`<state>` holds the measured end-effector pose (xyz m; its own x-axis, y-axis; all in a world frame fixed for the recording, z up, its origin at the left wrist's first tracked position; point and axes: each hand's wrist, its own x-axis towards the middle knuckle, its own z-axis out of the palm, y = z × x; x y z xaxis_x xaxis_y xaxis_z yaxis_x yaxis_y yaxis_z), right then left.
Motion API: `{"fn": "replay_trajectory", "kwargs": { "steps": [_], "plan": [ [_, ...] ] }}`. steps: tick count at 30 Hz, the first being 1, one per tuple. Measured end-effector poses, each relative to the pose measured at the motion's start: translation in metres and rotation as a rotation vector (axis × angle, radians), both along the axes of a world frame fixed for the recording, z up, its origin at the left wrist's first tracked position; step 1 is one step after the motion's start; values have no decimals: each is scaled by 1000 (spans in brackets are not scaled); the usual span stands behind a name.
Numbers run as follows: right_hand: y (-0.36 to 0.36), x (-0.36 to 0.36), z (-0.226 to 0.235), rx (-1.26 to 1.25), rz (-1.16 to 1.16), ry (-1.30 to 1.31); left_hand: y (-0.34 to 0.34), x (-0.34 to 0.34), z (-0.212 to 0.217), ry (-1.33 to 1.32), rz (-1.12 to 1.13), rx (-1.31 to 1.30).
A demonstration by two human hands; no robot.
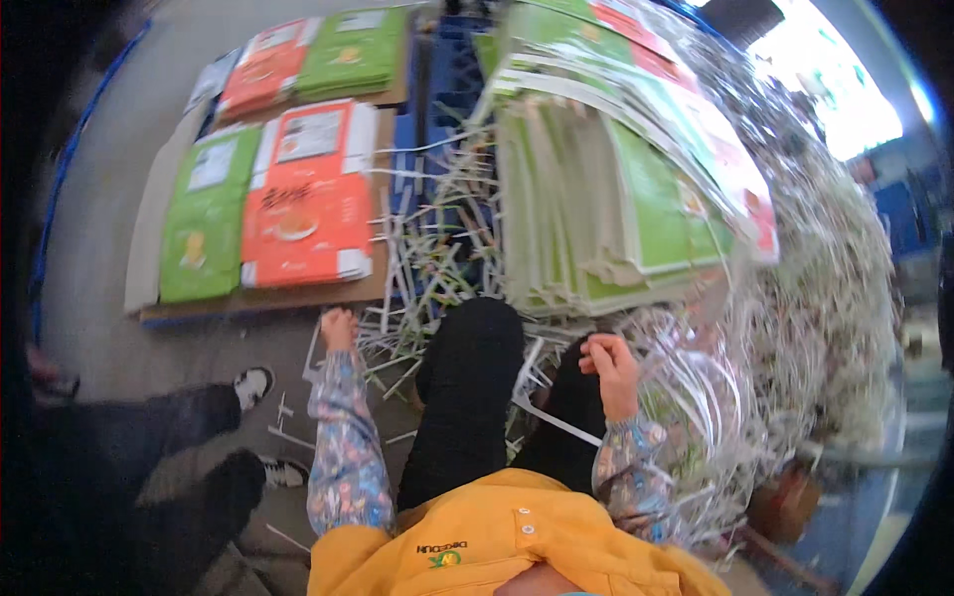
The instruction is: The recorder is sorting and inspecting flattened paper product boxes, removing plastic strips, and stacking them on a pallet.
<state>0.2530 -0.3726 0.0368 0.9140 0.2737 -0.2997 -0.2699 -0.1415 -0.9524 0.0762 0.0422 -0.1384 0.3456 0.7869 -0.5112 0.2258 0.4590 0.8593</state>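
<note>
Between cardboard stacks point(606, 199): left hand point(338, 328), right hand point(611, 368) over strips point(427, 288).

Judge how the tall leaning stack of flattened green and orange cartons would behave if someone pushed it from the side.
The leaning stack of flattened cartons would probably slide apart in layers, since its sheets already fan out unevenly. It looks heavy as a whole, being many sheets deep. A single sheet would likely flex, being thin card. The right hand is near its base.
</note>
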Motion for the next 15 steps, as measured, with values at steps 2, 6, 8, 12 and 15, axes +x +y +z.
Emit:
{"fn": "replay_trajectory", "kwargs": {
  "steps": [2, 6, 8, 12, 15],
  "plan": [
    [-15, 16, 14, 4, -64, -118, -30, -8, -9, 57, -52, 36],
    [-73, 70, 45, -1, -240, -379, -80, 24, 50, -21, -202, 108],
    [-106, 108, 42, -91, -344, -591, -113, 54, 95, -83, -216, 111],
    [-142, 175, 41, -236, -433, -690, -185, 85, 163, -131, -549, 552],
    [-153, 232, 25, -476, -472, -840, -233, 98, 181, -79, -693, 1053]
  ]
}}
